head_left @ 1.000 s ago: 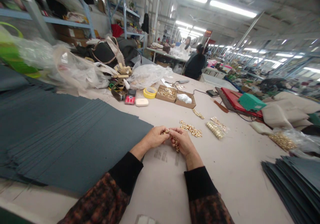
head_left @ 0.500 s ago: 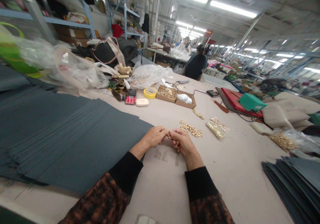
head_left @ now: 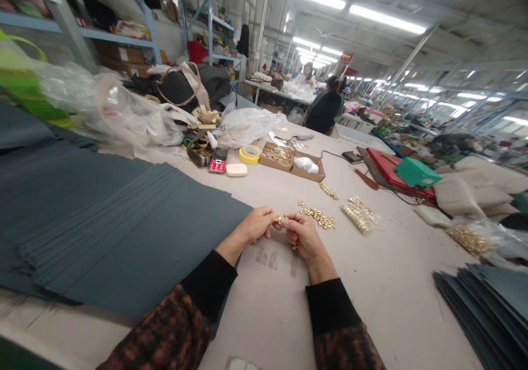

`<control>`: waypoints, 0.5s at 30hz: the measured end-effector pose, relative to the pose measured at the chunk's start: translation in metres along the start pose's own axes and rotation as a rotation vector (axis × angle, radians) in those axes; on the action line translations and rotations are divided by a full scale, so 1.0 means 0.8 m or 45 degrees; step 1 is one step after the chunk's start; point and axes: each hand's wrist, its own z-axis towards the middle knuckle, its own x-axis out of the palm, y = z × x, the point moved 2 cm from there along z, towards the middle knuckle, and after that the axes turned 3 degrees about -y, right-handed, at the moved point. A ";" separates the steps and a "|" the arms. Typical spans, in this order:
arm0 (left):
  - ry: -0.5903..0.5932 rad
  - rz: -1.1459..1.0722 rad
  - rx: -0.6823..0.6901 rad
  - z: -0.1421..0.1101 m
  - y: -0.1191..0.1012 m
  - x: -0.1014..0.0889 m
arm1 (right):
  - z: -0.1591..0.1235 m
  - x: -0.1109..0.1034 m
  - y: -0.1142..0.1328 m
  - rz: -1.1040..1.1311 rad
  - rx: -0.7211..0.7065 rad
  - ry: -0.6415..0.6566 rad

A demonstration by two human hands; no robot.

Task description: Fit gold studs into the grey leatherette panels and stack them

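My left hand (head_left: 258,224) and my right hand (head_left: 304,235) meet over the table, fingertips pinched close together. Between them is a small gold metal piece (head_left: 279,220), which both hands seem to grip. More gold shows under my right hand's curled fingers, and a glint of it below my left hand; how these parts join is hidden. Just beyond my right hand lies a loose heap of small gold metal fittings (head_left: 317,216). Farther right are clear bags of gold fittings (head_left: 357,217), and behind the heap a short gold strip (head_left: 329,190).
Dark grey sheets (head_left: 107,227) are fanned out at left; another stack (head_left: 487,309) stands at right. Along the back are cardboard trays (head_left: 307,175), yellow tape (head_left: 249,154), a red phone (head_left: 218,161) and plastic bags (head_left: 247,125). A green box (head_left: 416,171) sits farther right. Two people are beyond.
The dangling gold cluster under my right hand now shows much less. A brighter gold piece has come into view between my fingertips. My hands have hardly moved; the view has shifted slightly.
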 end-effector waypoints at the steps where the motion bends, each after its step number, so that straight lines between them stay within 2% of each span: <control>1: -0.004 -0.012 0.000 0.000 0.000 0.000 | 0.001 -0.001 -0.001 0.008 -0.005 -0.014; 8: 0.043 -0.107 -0.027 0.005 0.009 0.004 | 0.002 -0.004 -0.002 0.090 0.021 -0.030; 12: -0.061 -0.284 -0.002 0.011 0.012 -0.003 | 0.006 -0.003 -0.002 0.129 0.064 -0.100; 15: -0.120 -0.516 0.039 0.012 0.009 -0.013 | 0.027 0.001 0.000 0.069 0.053 -0.202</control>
